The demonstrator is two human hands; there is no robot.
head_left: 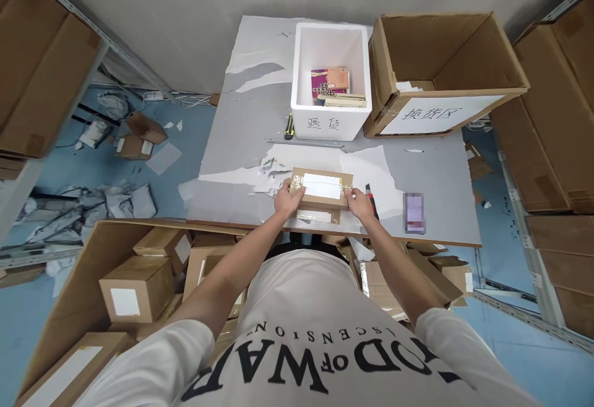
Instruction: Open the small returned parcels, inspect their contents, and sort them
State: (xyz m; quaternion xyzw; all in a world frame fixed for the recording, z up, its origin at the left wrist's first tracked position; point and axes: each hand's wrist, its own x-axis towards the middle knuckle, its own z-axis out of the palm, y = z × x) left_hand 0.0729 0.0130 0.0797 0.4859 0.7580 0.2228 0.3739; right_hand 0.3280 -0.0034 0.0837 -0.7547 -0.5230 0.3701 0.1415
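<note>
A small taped cardboard box (320, 201) with a white label on top lies near the front edge of the table, with another labelled cardboard piece (318, 216) partly under it. My left hand (288, 199) grips its left end, thumb on the top. At the opposite end, my right hand (359, 203) holds the box with the thumb over the edge. Just right of that hand lies a red and black box cutter (372, 201). A phone (414, 213) with a blurred screen rests farther right.
A white foam box (330, 124) holding books stands at the back beside a large open carton (427, 113). A yellow and black cutter (289, 127) lies by the foam box. Torn white paper (371, 169) covers parts of the table. Below, a big carton (88, 271) contains several parcels.
</note>
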